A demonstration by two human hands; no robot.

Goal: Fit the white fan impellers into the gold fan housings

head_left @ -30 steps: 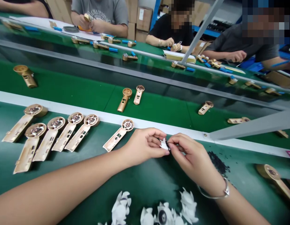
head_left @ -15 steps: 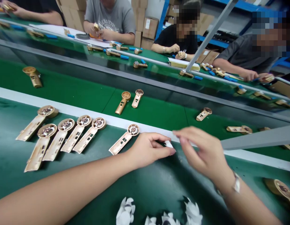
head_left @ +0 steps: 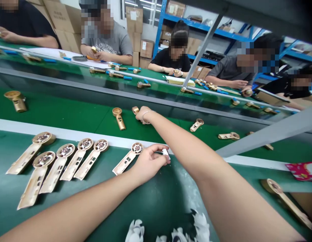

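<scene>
My left hand (head_left: 150, 162) is just above the green table, thumb and fingertips pinching a small white piece (head_left: 166, 154) too small to name. Close by its wrist lies a gold handheld fan housing (head_left: 128, 159) with its open inside facing up. Across on the green belt, my right hand (head_left: 144, 115) is closed on another gold fan housing (head_left: 135, 110); its round head shows past the fingers, while the rest is hidden. Left of that hand is a gold housing (head_left: 119, 118). White fan blades (head_left: 135, 231) sit at the near edge of view.
Several gold housings (head_left: 66, 150) lie in a row at left. A pale rail (head_left: 70, 137) separates table and belt. A grey post (head_left: 269, 132) slants across the right, near another gold housing (head_left: 286, 200). Co-workers sit behind the far bench (head_left: 145, 72).
My right hand has left the space beside my left hand, reached forward onto the belt and closed on a gold housing there. My left hand still pinches the white piece. The view has shifted.
</scene>
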